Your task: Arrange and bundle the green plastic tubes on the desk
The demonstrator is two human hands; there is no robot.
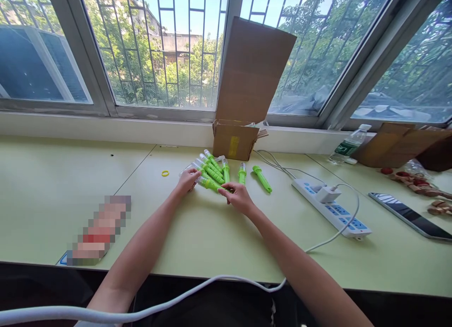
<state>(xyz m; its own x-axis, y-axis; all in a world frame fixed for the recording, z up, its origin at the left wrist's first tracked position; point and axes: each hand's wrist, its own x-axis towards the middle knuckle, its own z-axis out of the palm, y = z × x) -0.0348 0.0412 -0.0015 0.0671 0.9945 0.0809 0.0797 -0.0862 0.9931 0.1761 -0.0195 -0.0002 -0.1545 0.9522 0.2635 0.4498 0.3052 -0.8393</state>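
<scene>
Both hands are on one green plastic stick with a clear cap [211, 184]. My left hand [189, 181] is closed around its clear end, and my right hand [237, 196] pinches the green end between thumb and fingers. Just beyond my left hand lies a row of similar green sticks [212, 167], side by side with their clear tips pointing away. Two more capped sticks, one of them a short green stick [242, 174], lie beyond my right hand. Farther right is a green stick without a clear cap [262, 179].
An open cardboard box [226, 139] stands against the window sill. To the right are a white power strip [332, 209] with cables, a phone [411, 216], a plastic bottle [349, 145] and another carton [395, 145]. A yellow ring [165, 173] and a blurred-out item [99, 232] lie left.
</scene>
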